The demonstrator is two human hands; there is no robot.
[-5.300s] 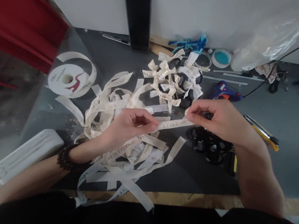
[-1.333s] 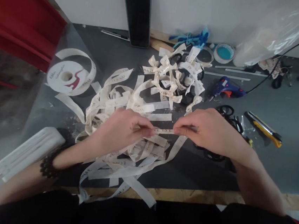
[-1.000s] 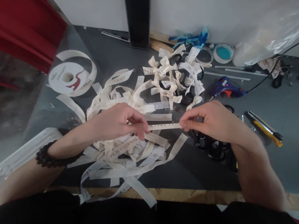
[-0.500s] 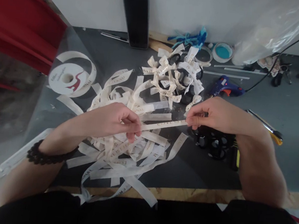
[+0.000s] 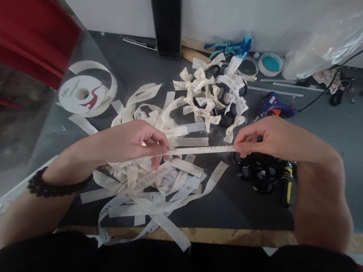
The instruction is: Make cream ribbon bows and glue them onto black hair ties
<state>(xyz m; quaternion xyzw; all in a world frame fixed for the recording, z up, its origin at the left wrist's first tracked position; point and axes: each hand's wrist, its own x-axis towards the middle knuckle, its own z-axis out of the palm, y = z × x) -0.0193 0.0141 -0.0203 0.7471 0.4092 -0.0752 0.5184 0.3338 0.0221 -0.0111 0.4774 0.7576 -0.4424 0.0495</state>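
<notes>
A cream ribbon strip with printed lettering is stretched nearly level between my two hands. My left hand pinches it toward the left, over a heap of loose cut ribbons. At its other end, the fingertips of my right hand are closed on it. Just beyond lies a pile of ribbon bows, some with black hair ties. One small bow sits close to my right fingers. Black round pieces lie below my right hand, partly hidden by it.
A ribbon spool lies at the left. Behind my right hand is a blue glue gun with its cord trailing right. A dark phone-like slab leans on the wall. A yellow-black handled tool lies by my right forearm.
My right hand has moved slightly right and my left hand slightly up and left. More of the ribbon strip shows between them. The yellow-black handle is now less covered.
</notes>
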